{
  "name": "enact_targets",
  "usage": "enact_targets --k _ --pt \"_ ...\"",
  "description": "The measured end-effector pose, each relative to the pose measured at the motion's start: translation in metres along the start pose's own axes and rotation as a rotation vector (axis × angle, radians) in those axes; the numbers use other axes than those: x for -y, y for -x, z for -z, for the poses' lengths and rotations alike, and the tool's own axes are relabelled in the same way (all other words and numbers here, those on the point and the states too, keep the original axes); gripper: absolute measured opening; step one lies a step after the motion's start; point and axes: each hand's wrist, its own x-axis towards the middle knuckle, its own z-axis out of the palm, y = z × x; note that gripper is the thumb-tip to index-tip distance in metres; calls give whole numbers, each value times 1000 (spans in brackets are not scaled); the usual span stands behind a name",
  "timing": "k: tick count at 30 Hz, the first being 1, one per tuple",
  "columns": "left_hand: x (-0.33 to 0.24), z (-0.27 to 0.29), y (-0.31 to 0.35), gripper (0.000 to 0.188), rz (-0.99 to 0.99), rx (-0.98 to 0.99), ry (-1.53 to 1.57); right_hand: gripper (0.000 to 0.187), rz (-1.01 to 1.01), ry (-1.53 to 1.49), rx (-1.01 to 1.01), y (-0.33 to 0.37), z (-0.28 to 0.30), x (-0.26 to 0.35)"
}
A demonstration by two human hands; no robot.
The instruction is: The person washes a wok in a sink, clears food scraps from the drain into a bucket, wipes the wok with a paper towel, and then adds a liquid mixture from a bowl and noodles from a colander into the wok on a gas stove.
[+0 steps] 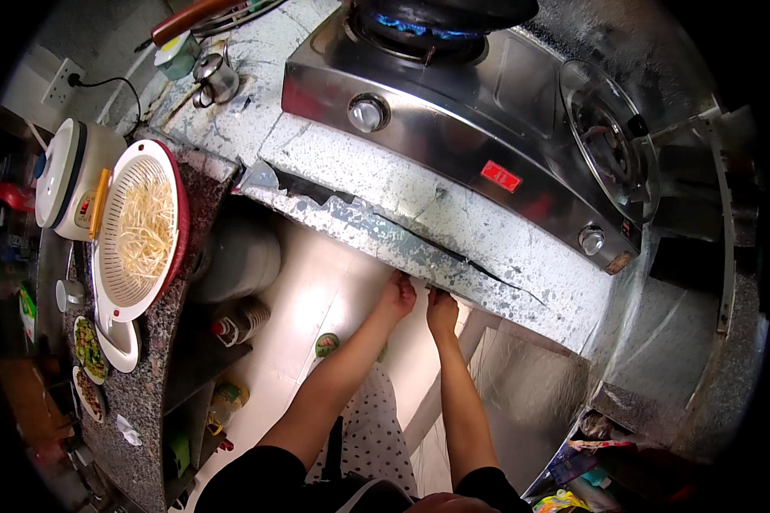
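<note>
Side by side, both my hands are at the front edge of the speckled white counter, just under its lip. My left hand is closed with its fingers curled; anything in it is hidden. A little to its right, my right hand is closed too, near a small dark bit at the edge that I cannot make out. Beyond the counter's front strip stands a steel gas stove with two knobs. A dark pan sits over a blue flame on its left burner.
At left, a granite counter holds a colander of bean sprouts, a white rice cooker and small plates of chopped food. A glass lid leans at the stove's right. Below stands a grey cylinder.
</note>
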Motion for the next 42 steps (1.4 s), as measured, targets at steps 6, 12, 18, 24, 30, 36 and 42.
enact_targets --k 6,12,18,24,30,36,42 --pt "-3 -8 52 18 -129 78 -865 29 327 182 100 -3 -13 -37" --pt "-61 -162 264 17 -446 180 -1780 49 -141 -123 415 74 15 -68" --pt "-128 -354 382 44 -2009 -102 -2432 35 -161 -71 564 175 17 -113" --pt "-216 -421 356 65 -1521 -621 -2848 26 -162 -364 647 144 39 -3" --pt "-243 -427 322 25 -1321 -367 -2776 20 367 -402 243 29 73 122" --pt "-225 -412 322 18 -1350 -224 -2674 21 291 -1 -6 -69 146 257" --pt "-214 -408 314 22 -1275 -230 -2593 28 219 248 -79 -123 157 309"
